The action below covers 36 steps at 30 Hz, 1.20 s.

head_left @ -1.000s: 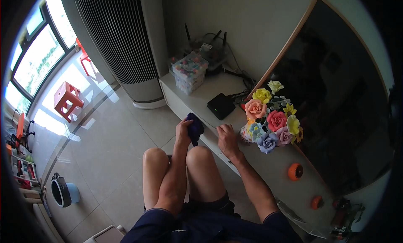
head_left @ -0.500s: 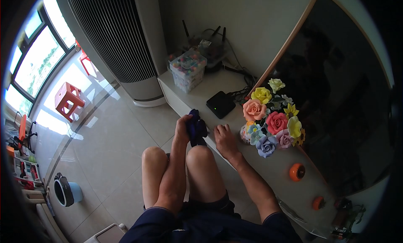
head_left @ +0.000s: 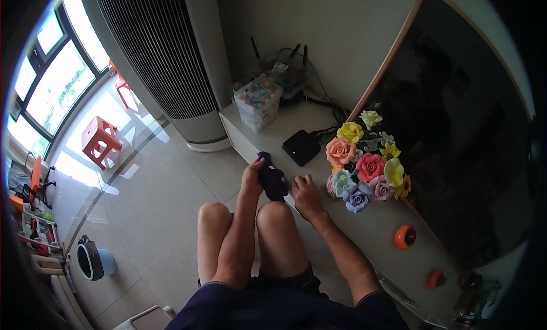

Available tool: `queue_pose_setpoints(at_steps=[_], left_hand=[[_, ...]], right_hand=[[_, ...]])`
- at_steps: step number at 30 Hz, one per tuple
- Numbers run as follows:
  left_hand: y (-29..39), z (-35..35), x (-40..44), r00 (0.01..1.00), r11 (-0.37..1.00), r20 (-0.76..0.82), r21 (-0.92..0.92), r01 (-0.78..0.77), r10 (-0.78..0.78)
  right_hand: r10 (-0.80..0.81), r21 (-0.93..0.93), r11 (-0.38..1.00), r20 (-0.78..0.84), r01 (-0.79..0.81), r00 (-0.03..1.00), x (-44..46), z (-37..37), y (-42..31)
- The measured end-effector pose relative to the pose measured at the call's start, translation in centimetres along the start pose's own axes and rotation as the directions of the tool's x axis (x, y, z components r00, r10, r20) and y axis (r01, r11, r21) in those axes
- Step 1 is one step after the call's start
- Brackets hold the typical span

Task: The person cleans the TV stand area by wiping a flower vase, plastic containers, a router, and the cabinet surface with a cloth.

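Above my knees, my left hand [head_left: 251, 179] is closed round a bunched, dark purple piece of cloth [head_left: 274, 183], which hangs out to the right of the fingers. What kind of cloth it is I cannot make out. Just right of it, my right hand [head_left: 307, 197] is over the edge of the white cabinet [head_left: 336, 227], fingers curled and pinched together. Anything between those fingertips is too small to tell. A black box with a green light [head_left: 301, 148] lies beyond my right hand, and a vase of colourful flowers [head_left: 370, 167] stands to its right.
A clear tub of small coloured pieces [head_left: 257, 104] and a router [head_left: 288, 74] sit at the cabinet's far end. A dark screen [head_left: 456, 130] rises behind the flowers. Two orange round objects [head_left: 405, 237] rest nearer me. A tall slatted appliance [head_left: 154, 56] stands on the floor.
The purple cloth has shifted and hangs lower and further right from my left hand. My right hand stays close to the same spot, fingers still curled. The view has moved slightly.
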<state>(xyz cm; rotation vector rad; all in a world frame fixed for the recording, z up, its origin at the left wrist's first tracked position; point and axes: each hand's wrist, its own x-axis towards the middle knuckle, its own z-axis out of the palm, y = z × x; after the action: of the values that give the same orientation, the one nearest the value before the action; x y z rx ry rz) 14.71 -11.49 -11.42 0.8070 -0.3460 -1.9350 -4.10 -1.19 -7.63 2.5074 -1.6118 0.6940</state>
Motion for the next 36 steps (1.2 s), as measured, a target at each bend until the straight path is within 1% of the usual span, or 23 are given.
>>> queue_pose_setpoints(at_steps=[1, 4, 7, 10, 13, 16, 17, 20, 21, 24, 25, 28, 29, 30, 31, 32, 34, 35, 36], left_hand=[[0.0, 0.0, 0.2, 1.0, 1.0, 0.029, 0.008, 0.002, -0.002], [-0.6, 2.6, -2.4, 0.991, 0.983, -0.128, 0.175, 0.05, -0.028], [-1.6, 0.7, -2.4, 0.993, 0.974, -0.04, 0.195, 0.118, -0.113], [-1.7, -0.5, -0.7, 0.999, 0.998, -0.022, -0.042, 0.036, -0.037], [-0.1, 0.8, -0.8, 0.999, 0.999, 0.015, 0.014, 0.031, -0.031], [-1.4, 0.7, -1.8, 0.999, 0.981, -0.013, 0.186, 0.053, -0.052], [-1.6, 0.7, -2.3, 0.998, 0.976, -0.019, 0.209, 0.062, -0.059], [-1.9, 0.8, -3.8, 0.996, 0.957, -0.041, 0.276, 0.091, -0.082], [-1.4, 1.2, -4.6, 0.994, 0.97, -0.088, 0.228, 0.088, -0.069], [0.5, 0.7, -4.8, 0.969, 0.965, -0.203, 0.248, -0.084, 0.137], [1.6, 0.5, -4.8, 0.963, 0.939, -0.174, 0.314, -0.142, 0.204], [4.0, 1.4, -2.1, 0.869, 0.795, -0.108, 0.469, -0.383, 0.483], [4.5, 1.8, -0.8, 0.764, 0.553, -0.022, 0.703, -0.446, 0.645], [4.9, 2.2, 0.4, 0.648, 0.252, 0.112, 0.862, -0.441, 0.753], [5.1, 2.5, 1.4, 0.533, -0.076, 0.279, 0.926, -0.371, 0.799], [5.0, 3.5, 1.5, 0.615, -0.108, 0.291, 0.942, -0.318, 0.733], [2.3, 2.1, 2.6, 0.619, -0.219, 0.388, 0.917, -0.333, 0.683], [2.0, 2.2, 2.5, 0.58, -0.267, 0.429, 0.899, -0.346, 0.693], [1.5, 2.3, 2.3, 0.605, -0.255, 0.455, 0.885, -0.39, 0.654]], right_hand=[[0.001, -0.004, 1.0, 0.013, -0.001, 1.0, 0.0, 0.1, 0.1], [0.01, 0.027, 1.0, 0.028, -0.011, 1.0, 0.1, -0.3, 0.3], [0.008, 0.042, 0.999, 0.018, -0.009, 1.0, 0.0, -0.1, 0.2], [0.0, 0.02, 1.0, -0.016, 0.001, 1.0, 0.0, -0.1, 0.2], [0.014, 0.019, 1.0, -0.006, -0.014, 1.0, -0.1, -0.2, 0.0], [0.023, 0.007, 1.0, 0.015, -0.024, 1.0, 0.1, -0.4, 0.2], [0.027, 0.004, 1.0, 0.022, -0.027, 0.999, -0.1, -0.3, 0.2], [0.027, 0.028, 0.999, -0.039, -0.026, 0.999, -0.2, -0.2, 0.5], [0.069, 0.085, 0.994, -0.035, -0.066, 0.997, -0.2, -0.2, 0.6], [0.095, 0.163, 0.984, -0.099, -0.079, 0.991, -0.2, -0.3, 0.4], [0.103, 0.172, 0.982, -0.103, -0.084, 0.989, -0.3, -0.4, 0.2], [0.116, 0.19, 0.977, -0.123, -0.092, 0.986, -0.1, -0.7, 0.1], [0.119, 0.194, 0.977, -0.128, -0.092, 0.985, 0.0, -0.6, 0.1], [0.123, 0.198, 0.976, -0.13, -0.095, 0.984, -0.1, -0.6, 0.2], [0.128, 0.209, 0.973, -0.145, -0.096, 0.981, -0.1, -0.6, 0.2], [0.133, 0.221, 0.971, -0.159, -0.096, 0.978, -0.1, -0.6, 0.1], [0.143, 0.237, 0.966, -0.168, -0.101, 0.975, -0.1, -0.4, 0.0], [0.147, 0.239, 0.965, -0.162, -0.106, 0.976, -0.1, -0.4, -0.1], [0.151, 0.24, 0.964, -0.16, -0.11, 0.976, 0.0, -0.5, 0.0]])
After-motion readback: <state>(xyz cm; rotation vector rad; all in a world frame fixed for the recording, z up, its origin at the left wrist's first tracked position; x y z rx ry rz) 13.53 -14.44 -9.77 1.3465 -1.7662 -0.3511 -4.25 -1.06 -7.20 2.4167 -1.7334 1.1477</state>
